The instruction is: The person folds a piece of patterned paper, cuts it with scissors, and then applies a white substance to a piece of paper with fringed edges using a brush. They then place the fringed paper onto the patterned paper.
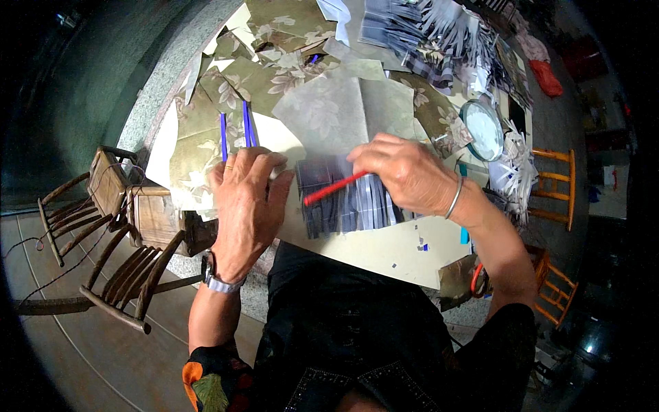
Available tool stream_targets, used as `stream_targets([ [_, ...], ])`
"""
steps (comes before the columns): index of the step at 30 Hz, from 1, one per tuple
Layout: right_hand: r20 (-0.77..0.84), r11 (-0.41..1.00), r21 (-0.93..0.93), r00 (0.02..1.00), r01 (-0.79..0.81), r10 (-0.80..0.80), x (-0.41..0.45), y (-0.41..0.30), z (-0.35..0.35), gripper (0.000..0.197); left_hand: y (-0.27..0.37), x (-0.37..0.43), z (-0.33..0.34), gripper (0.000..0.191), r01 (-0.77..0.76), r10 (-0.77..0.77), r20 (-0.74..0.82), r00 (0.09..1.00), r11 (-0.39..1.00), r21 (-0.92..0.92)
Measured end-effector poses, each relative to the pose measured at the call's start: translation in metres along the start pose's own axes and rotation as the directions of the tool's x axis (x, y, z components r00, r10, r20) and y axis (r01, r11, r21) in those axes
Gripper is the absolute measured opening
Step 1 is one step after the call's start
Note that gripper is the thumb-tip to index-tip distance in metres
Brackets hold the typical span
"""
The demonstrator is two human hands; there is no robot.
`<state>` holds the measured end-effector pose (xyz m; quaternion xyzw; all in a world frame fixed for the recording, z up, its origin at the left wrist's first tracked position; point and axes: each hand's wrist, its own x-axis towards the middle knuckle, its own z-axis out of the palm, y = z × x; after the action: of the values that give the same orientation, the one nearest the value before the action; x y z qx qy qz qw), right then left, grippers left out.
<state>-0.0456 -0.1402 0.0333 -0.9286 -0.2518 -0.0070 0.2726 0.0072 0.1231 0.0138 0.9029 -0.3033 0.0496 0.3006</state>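
Cut strips of dark blue-grey patterned material [329, 221] lie side by side on pale paper near the table edge. Over them my right hand [406, 167] grips a slim red stick-like tool [334, 189], its tip pointing left. A translucent grey sheet [329, 118] with a fold line lies just beyond. To the left, my left hand [250, 188] is bent over the paper, close to narrow blue strips [223, 135]; whether its fingers hold anything cannot be told. A shallow round glass dish with whitish contents [483, 130] stands on the right.
Bundles of fringed strips [448, 26] cover the far right of the table, with more white strips [515, 170] below the dish. Red-orange handles [478, 280] show at the right edge. Wooden chairs [128, 278] stand left, others [556, 180] right. Small scraps [423, 247] lie near me.
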Motion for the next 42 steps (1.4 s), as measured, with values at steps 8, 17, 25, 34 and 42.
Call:
stream_targets([
  [8, 0.129, 0.974, -0.202, 0.989, 0.104, -0.079, 0.002, -0.012, 0.011, 0.014, 0.008, 0.007, 0.019, 0.021, -0.056, 0.057, -0.026, 0.998, 0.998, 0.027],
  [17, 0.163, 0.955, -0.257, 0.981, 0.146, -0.106, 0.0, -0.021, 0.011, 0.011, 0.007, -0.012, 0.026, 0.017, -0.095, 0.092, -0.053, 0.994, 0.994, -0.061],
  [25, 0.191, 0.958, -0.254, 0.978, 0.137, -0.09, 0.0, -0.021, 0.012, 0.009, 0.009, -0.004, 0.018, 0.035, 0.077, -0.075, -0.049, 0.996, 0.997, 0.032],
  [34, 0.193, 0.954, -0.265, 0.977, 0.137, -0.086, 0.0, -0.022, 0.014, 0.009, 0.007, -0.001, 0.025, 0.022, 0.019, -0.017, -0.034, 0.999, 0.999, 0.05],
  [42, 0.2, 0.943, -0.304, 0.977, 0.131, -0.071, 0.001, -0.026, 0.015, 0.011, 0.007, -0.003, 0.027, 0.018, -0.065, 0.065, -0.069, 0.996, 0.998, -0.004],
])
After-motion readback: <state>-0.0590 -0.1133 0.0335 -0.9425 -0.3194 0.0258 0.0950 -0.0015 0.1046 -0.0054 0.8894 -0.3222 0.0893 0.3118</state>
